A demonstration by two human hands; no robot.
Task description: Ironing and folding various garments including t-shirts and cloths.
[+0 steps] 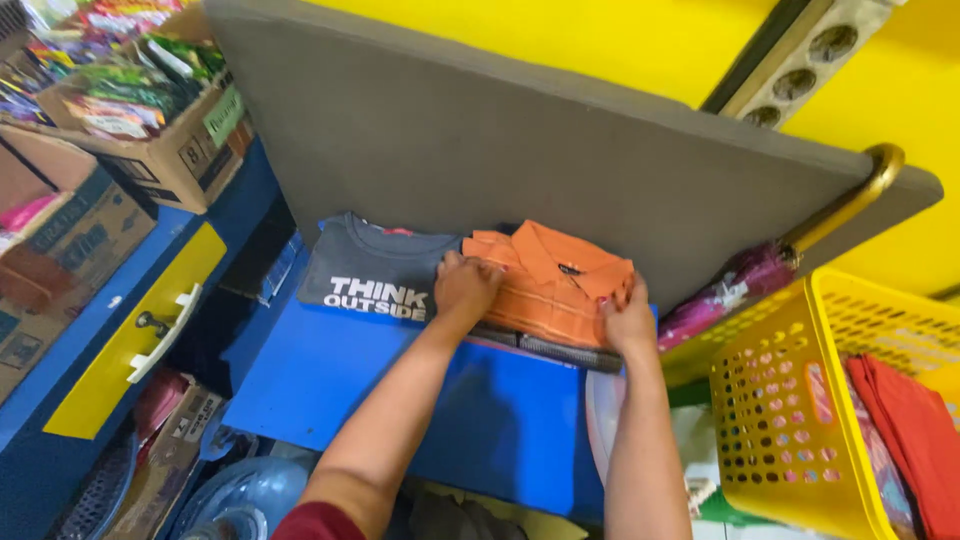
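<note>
Both bare forearms reach away from the camera over the blue tabletop (400,400), elbows near, wrists far. At their ends the hands press down on a folded orange collared shirt (555,285) that lies at the far edge of the tabletop, against a grey upright board (520,150). One hand, the left hand (466,287), lies palm down on the shirt's left edge, fingers curled over the cloth where it meets the neighbouring garment. On the other side, the right hand (630,320) rests flat on the shirt's right near corner, fingers spread and pointing far; neither hand lifts the shirt. Under the orange shirt sits a dark folded garment (560,350), its striped edge showing on the near side. Just left, touching the orange shirt, lies a folded dark grey printed t-shirt (375,270). To the right stands a yellow perforated plastic basket (790,420) with red cloth (915,440) in it, and a pink folded umbrella with a curved yellow handle (740,280) leans between basket and board. Far left, a cardboard box of coloured packets (150,110) rests on a blue cabinet with a yellow drawer front (130,340).
</note>
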